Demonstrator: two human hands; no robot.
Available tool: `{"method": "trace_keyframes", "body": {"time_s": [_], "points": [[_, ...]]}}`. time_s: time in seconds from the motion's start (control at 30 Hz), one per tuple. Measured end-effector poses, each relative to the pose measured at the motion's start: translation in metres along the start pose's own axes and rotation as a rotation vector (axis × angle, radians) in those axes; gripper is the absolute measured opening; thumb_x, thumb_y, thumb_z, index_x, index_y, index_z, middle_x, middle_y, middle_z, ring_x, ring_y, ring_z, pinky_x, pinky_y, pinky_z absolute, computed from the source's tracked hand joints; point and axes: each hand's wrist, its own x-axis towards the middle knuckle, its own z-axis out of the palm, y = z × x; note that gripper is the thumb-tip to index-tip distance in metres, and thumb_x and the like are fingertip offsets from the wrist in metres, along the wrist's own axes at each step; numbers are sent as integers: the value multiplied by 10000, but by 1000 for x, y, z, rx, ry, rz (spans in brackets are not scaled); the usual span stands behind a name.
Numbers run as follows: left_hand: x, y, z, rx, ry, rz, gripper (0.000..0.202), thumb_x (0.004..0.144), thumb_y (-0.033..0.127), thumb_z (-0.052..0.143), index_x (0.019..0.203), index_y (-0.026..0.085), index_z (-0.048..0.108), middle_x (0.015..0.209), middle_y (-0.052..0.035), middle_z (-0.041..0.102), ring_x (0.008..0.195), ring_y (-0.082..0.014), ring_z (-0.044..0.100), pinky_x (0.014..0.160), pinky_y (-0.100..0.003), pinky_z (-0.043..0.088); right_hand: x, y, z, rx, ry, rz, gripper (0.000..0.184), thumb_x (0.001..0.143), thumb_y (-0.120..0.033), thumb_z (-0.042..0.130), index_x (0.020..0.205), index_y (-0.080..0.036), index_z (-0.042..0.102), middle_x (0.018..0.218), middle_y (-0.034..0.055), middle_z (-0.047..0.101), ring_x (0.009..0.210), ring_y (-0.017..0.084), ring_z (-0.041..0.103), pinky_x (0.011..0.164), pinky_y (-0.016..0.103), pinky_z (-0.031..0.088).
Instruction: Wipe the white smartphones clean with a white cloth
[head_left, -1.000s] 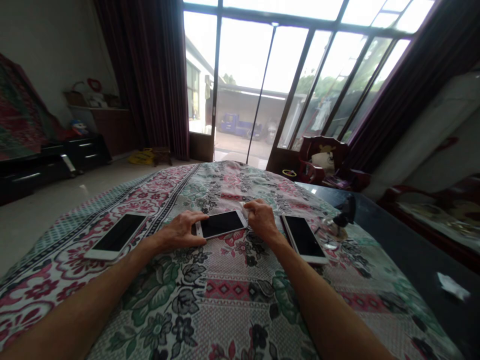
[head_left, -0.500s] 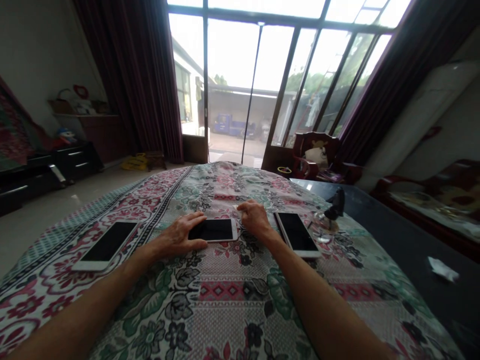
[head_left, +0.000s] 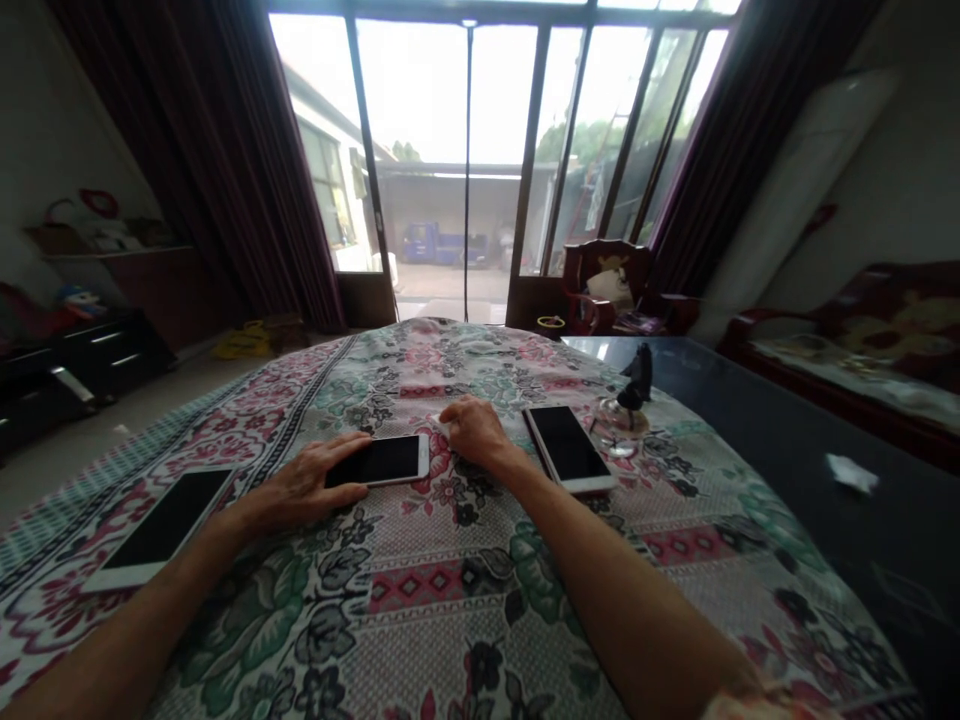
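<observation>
Three white phones with dark screens lie face up on a floral cloth (head_left: 450, 600). My left hand (head_left: 304, 487) grips the near end of the middle phone (head_left: 379, 461), thumb under its lower edge and fingers along its upper edge. My right hand (head_left: 472, 432) rests curled on the cloth just right of that phone's far end, with a small white piece showing at its fingertips. A second phone (head_left: 568, 447) lies right of my right wrist. The third phone (head_left: 161, 522) lies apart at the far left.
A dark glossy table (head_left: 787, 470) shows at the right beyond the cloth, with a crumpled white scrap (head_left: 847, 470) on it. A glass dish with a small dark figure (head_left: 628, 400) stands near the right phone. Behind are glass doors, curtains, a wooden chair and dark cabinets.
The middle phone has slid left and turned flatter under my left hand. My right hand has come off its far end. The camera has swung, shifting everything left in view.
</observation>
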Motion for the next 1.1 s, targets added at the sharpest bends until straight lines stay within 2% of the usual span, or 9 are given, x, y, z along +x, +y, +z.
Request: {"method": "trace_keyframes", "body": {"time_s": [0.13,0.33,0.5,0.57,0.67,0.9,1.1], "points": [[3,7,1,63,24,3,706,828,619,531,1405,226,424,1468,-113,439,1350,-316,388,1107,-464,304,0,-2,0,22,-33,21,274,729,-105,619,936,-214,762,1000,65,728,946,188,641,833,247,462],[24,28,-7,106,29,72,683,825,594,547,1384,213,450,1425,-126,491,1296,-319,457,1074,-456,330,-2,-3,-4,4,-145,-3,192,720,-119,586,792,-177,755,774,85,728,684,142,604,608,229,409],[46,47,-7,87,-1,142,725,772,584,599,1380,213,463,1377,-129,539,1241,-321,505,1042,-450,367,-3,-7,-10,-35,-228,-34,167,744,-198,574,727,-166,737,742,91,715,584,123,542,524,241,358],[50,52,-6,61,-9,159,705,773,564,600,1375,219,474,1351,-119,562,1207,-304,532,1017,-423,398,-3,-7,-11,-23,-234,-28,163,749,-209,585,759,-175,744,768,89,717,607,129,558,540,238,379],[49,54,-7,-7,-10,158,673,778,529,599,1373,236,485,1336,-92,578,1183,-291,549,997,-406,421,-2,-4,-8,-5,-191,-33,202,744,-138,590,850,-183,756,829,89,725,709,151,606,637,238,435],[41,51,-22,-225,-65,-29,690,759,503,635,1382,249,480,1310,-70,607,1133,-285,592,936,-392,473,1,0,-3,40,-177,-1,268,743,-112,605,952,-179,757,928,109,734,840,194,649,737,257,470],[40,50,-26,-236,-30,-51,640,743,474,647,1347,300,525,1254,-45,649,1084,-293,626,909,-380,489,3,-6,-5,145,-34,-46,299,760,-114,565,966,-206,762,1000,71,738,927,186,652,819,252,475]]}}
